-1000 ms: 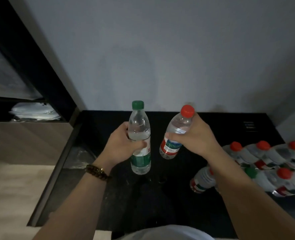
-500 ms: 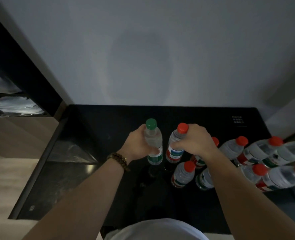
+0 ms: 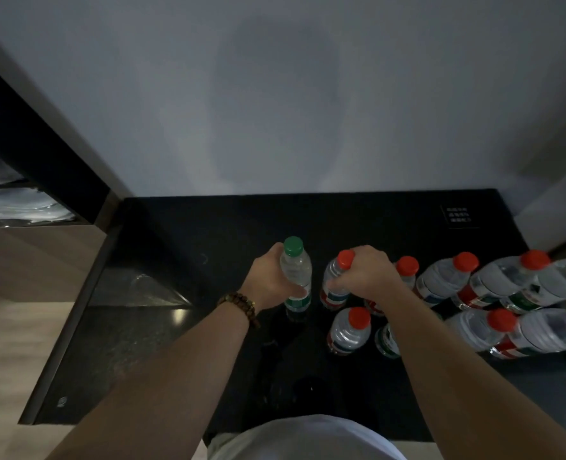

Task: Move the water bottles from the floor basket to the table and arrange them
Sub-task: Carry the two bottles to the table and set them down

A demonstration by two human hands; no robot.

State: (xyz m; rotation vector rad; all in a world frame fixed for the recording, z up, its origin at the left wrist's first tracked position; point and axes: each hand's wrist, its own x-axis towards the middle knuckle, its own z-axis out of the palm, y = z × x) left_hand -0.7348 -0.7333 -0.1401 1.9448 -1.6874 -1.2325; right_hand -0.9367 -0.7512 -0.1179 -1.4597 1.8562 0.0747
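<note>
Head view:

A: What does the left hand (image 3: 270, 280) have?

B: Its fingers are curled round the body of the green-capped bottle (image 3: 295, 277), which stands upright at the centre of the frame. The base is down at the black table (image 3: 208, 234), but I can't tell whether it rests there fully.

A: And the right hand (image 3: 366, 277)?

B: It grips the red-capped bottle (image 3: 334, 283) from above, fingers wrapped over the shoulder and the cap poking out beside the knuckles. That bottle leans slightly and sits just right of the green-capped one, with a narrow gap between them.

A: Where are the rest?

B: Another red-capped bottle (image 3: 349, 332) stands lower in the frame, just beside the right forearm. A crowd of bottles (image 3: 494, 287) fills the right side of the table in two rows, mostly with red caps. One is partly hidden behind the right wrist.

A: Anything else?

B: There's a beaded bracelet (image 3: 240, 302) on the left wrist, a small printed label (image 3: 459, 214) at the table's upper right corner, and a grey wall (image 3: 275, 94) behind.
</note>
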